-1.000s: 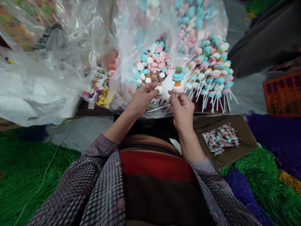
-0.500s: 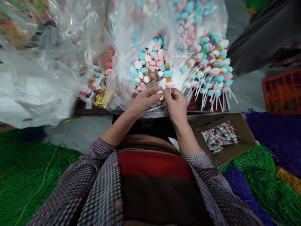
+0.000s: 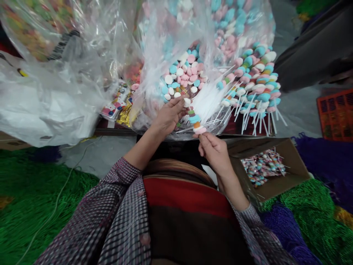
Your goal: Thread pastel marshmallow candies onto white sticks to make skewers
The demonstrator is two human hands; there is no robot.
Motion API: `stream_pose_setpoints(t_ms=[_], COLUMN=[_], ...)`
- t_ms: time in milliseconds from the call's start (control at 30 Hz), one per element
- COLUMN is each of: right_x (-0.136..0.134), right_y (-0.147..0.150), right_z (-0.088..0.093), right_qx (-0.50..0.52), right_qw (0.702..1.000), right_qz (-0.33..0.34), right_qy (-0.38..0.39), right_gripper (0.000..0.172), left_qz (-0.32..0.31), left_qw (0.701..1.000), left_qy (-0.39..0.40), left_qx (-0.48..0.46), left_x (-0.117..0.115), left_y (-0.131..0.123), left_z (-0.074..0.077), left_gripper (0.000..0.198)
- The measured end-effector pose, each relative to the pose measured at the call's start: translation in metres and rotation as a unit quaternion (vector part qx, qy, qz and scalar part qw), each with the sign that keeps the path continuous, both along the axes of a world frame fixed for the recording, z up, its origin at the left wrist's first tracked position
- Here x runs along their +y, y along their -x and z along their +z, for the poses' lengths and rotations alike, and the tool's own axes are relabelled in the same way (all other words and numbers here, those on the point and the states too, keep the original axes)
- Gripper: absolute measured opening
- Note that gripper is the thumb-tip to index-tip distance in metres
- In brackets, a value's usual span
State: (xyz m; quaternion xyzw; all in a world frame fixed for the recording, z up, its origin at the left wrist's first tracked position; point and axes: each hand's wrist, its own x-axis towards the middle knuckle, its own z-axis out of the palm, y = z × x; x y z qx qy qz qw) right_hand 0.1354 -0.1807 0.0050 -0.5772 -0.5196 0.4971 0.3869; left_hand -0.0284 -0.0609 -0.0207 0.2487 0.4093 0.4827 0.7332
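Note:
My right hand pinches the white stick of a candy skewer stacked with green, blue, orange and pink sweets. My left hand holds a white marshmallow sweet between thumb and fingers at the skewer's upper tip. Both hands hover at the near edge of a clear plastic bag of loose pink, blue and white sweets. A bundle of bare white sticks lies just behind the skewer.
Finished skewers are piled to the right. A cardboard box at lower right holds wrapped skewers. Crumpled plastic bags lie at left, an orange crate at far right. Green and purple fringed rugs cover the floor.
My right hand has drawn the skewer down and toward me. My left hand stayed at the bag's edge with the white sweet, now at the skewer's top end.

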Motion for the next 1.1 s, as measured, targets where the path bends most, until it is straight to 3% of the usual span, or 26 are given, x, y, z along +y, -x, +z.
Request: stream_pose_setpoints(t_ms=[200, 500, 800, 933, 1100], right_x=[0.004, 0.004, 0.004, 0.004, 0.006], right_y=[0.002, 0.003, 0.012, 0.019, 0.029], right_z=[-0.014, -0.017, -0.012, -0.006, -0.007], right_qx=[-0.070, -0.072, 0.014, 0.047, 0.059], right_qw=[0.997, 0.997, 0.997, 0.994, 0.993], right_qz=[-0.018, -0.021, -0.060, -0.073, -0.079], right_qy=[-0.019, -0.009, 0.045, 0.059, 0.058], right_gripper=[0.039, 0.041, 0.046, 0.047, 0.046], left_qz=[0.013, 0.033, 0.065, 0.100, 0.100], left_qw=[1.000, 0.999, 0.994, 0.983, 0.976], left_qy=[0.012, -0.008, -0.077, -0.099, -0.132], left_qx=[-0.021, -0.020, 0.049, 0.114, 0.141], left_x=[-0.005, -0.006, -0.013, -0.018, -0.024], left_y=[-0.003, -0.004, -0.013, -0.019, -0.017], left_z=[0.008, -0.002, -0.016, -0.017, -0.014], left_gripper=[0.016, 0.012, 0.022, 0.019, 0.021])
